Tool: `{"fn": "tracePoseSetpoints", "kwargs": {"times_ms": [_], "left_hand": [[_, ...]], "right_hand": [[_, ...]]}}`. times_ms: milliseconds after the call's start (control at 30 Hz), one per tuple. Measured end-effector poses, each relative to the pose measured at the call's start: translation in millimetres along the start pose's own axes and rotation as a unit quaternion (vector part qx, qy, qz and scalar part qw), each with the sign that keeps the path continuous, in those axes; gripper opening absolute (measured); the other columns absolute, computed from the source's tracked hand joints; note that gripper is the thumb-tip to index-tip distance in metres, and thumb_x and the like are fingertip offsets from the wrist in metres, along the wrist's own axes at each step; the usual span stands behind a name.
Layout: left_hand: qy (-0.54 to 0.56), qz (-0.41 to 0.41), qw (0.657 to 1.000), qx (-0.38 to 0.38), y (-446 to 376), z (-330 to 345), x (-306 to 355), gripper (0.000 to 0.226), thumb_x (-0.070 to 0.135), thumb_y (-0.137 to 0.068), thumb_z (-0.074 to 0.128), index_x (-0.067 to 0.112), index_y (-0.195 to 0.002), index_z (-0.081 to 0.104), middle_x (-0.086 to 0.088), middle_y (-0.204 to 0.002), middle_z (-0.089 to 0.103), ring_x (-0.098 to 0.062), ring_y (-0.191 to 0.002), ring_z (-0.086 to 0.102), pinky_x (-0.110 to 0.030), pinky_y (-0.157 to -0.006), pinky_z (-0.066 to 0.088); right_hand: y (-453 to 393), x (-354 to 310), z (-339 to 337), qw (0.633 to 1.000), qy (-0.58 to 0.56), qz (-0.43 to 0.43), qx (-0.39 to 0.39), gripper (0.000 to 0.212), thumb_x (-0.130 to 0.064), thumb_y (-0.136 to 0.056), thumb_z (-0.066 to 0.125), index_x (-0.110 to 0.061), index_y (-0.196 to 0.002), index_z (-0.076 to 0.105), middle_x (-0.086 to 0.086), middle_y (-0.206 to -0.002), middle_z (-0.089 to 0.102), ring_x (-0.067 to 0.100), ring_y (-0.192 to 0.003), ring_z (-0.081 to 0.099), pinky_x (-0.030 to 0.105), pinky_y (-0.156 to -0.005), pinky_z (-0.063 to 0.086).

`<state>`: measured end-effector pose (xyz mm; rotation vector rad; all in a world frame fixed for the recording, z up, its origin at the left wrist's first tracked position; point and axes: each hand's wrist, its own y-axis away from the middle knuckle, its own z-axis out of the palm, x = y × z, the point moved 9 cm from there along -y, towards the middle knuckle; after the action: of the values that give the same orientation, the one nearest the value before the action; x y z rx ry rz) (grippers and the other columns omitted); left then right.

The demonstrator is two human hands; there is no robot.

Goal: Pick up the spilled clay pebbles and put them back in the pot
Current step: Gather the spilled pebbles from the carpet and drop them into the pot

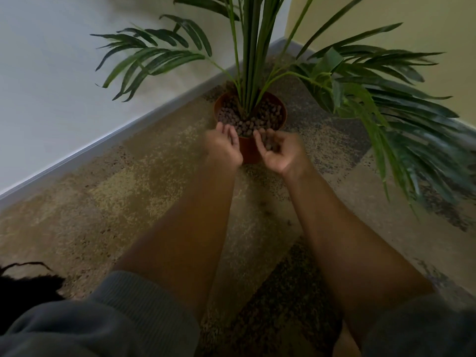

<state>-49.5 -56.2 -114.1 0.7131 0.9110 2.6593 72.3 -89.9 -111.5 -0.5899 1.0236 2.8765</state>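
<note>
A terracotta pot (248, 153) stands on the carpet in a room corner, filled with brown clay pebbles (268, 114) around the stems of a palm-like plant (251, 60). My left hand (224, 148) hovers at the pot's near left rim, palm up, fingers loosely curled; whether any pebbles lie in it I cannot tell. My right hand (279, 150) is cupped at the near right rim and holds several pebbles (270, 145) in its palm. A few dark specks (268, 208) lie on the carpet between my forearms; they may be loose pebbles.
Mottled beige and brown carpet (134, 181) covers the floor. A white wall with a skirting board (77, 155) runs along the left, a yellowish wall (412, 27) at the right. Long green fronds (401, 119) hang low over the floor to the right of the pot.
</note>
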Motion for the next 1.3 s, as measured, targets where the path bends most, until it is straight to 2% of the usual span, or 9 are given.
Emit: {"fn": "tracePoseSetpoints", "kwargs": {"times_ms": [100, 233, 400, 533, 700, 933, 1000, 1200, 1300], "left_hand": [[-0.017, 0.004, 0.999, -0.045, 4, 26, 9, 0.048, 0.029, -0.103, 0.023, 0.004, -0.135, 0.048, -0.01, -0.129, 0.055, -0.015, -0.119, 0.056, -0.023, -0.081, 0.048], [-0.025, -0.021, 0.996, -0.089, 2, 53, 16, 0.037, 0.027, -0.103, 0.024, 0.008, -0.079, 0.044, -0.012, -0.085, 0.044, -0.025, -0.084, 0.048, -0.035, -0.091, 0.049], [-0.048, -0.043, 0.986, -0.153, 1, 60, 18, 0.044, 0.025, -0.105, 0.021, -0.005, -0.112, 0.053, -0.023, -0.119, 0.053, -0.032, -0.12, 0.047, -0.052, -0.115, 0.028], [-0.046, -0.029, 0.992, -0.111, -1, 47, 14, 0.053, 0.023, -0.105, 0.023, -0.004, -0.15, 0.019, -0.023, -0.154, 0.028, -0.033, -0.143, 0.028, -0.046, -0.118, 0.023], [-0.046, 0.051, 0.996, -0.058, -9, 7, 15, 0.05, 0.026, -0.103, 0.022, 0.007, -0.149, 0.03, -0.011, -0.152, 0.038, -0.022, -0.139, 0.04, -0.032, -0.112, 0.033], [-0.26, -0.032, 0.964, 0.034, -32, -82, -39, 0.044, 0.02, -0.102, 0.036, 0.008, -0.144, 0.04, -0.004, -0.133, 0.057, -0.018, -0.12, 0.057, -0.026, -0.098, 0.046], [-0.384, -0.03, 0.921, 0.046, -34, -97, -47, 0.039, 0.023, -0.099, 0.045, 0.011, -0.136, 0.053, 0.002, -0.106, 0.065, -0.012, -0.089, 0.061, -0.024, -0.077, 0.051], [-0.727, 0.013, 0.674, -0.131, -34, -82, -87, 0.045, 0.034, -0.079, 0.074, 0.026, -0.121, 0.061, 0.007, -0.111, 0.062, -0.008, -0.085, 0.062, -0.026, -0.071, 0.051], [-0.839, 0.044, 0.5, -0.211, -27, -71, -112, 0.053, 0.041, -0.07, 0.076, 0.032, -0.12, 0.061, 0.004, -0.116, 0.062, -0.018, -0.099, 0.06, -0.037, -0.087, 0.053]], "right_hand": [[-5, -14, 21, 1.0, 0.008, -0.023, -0.009, 0.033, -0.011, -0.102, 0.035, 0.008, -0.125, 0.05, 0.026, -0.134, 0.05, 0.034, -0.129, 0.05, 0.048, -0.106, 0.044], [-22, -38, 27, 0.959, 0.266, -0.087, 0.042, 0.051, -0.019, -0.088, 0.064, 0.004, -0.132, 0.051, 0.021, -0.133, 0.055, 0.033, -0.125, 0.053, 0.041, -0.107, 0.043], [-19, -44, 45, 0.979, 0.186, -0.081, -0.027, 0.055, -0.021, -0.101, 0.049, 0.0, -0.148, 0.033, 0.017, -0.154, 0.036, 0.031, -0.14, 0.039, 0.03, -0.098, 0.052], [-19, -49, 31, 0.993, 0.087, -0.079, -0.02, 0.049, -0.005, -0.102, 0.042, 0.003, -0.148, 0.028, 0.019, -0.152, 0.035, 0.034, -0.138, 0.04, 0.043, -0.11, 0.042], [-13, -61, -18, 0.992, 0.019, -0.114, 0.043, 0.031, -0.003, -0.099, 0.038, 0.007, -0.127, 0.048, 0.025, -0.124, 0.055, 0.035, -0.11, 0.061, 0.031, -0.068, 0.061], [-24, -35, -77, 0.963, 0.201, -0.068, 0.168, 0.041, -0.002, -0.096, 0.04, -0.005, -0.136, 0.048, 0.009, -0.093, 0.063, 0.018, -0.088, 0.065, 0.022, -0.055, 0.056], [-32, -30, -81, 0.946, 0.27, -0.068, 0.166, 0.049, -0.001, -0.096, 0.04, -0.013, -0.144, 0.041, 0.003, -0.09, 0.062, 0.014, -0.08, 0.061, 0.021, -0.058, 0.053], [-58, -27, -97, 0.839, 0.485, -0.103, 0.225, 0.029, -0.02, -0.101, 0.047, -0.004, -0.121, 0.061, 0.004, -0.089, 0.057, 0.019, -0.085, 0.059, 0.032, -0.069, 0.054], [-62, -38, -89, 0.665, 0.692, -0.172, 0.224, 0.029, -0.022, -0.1, 0.044, -0.005, -0.085, 0.062, 0.013, -0.088, 0.064, 0.028, -0.092, 0.062, 0.032, -0.068, 0.052]]}}
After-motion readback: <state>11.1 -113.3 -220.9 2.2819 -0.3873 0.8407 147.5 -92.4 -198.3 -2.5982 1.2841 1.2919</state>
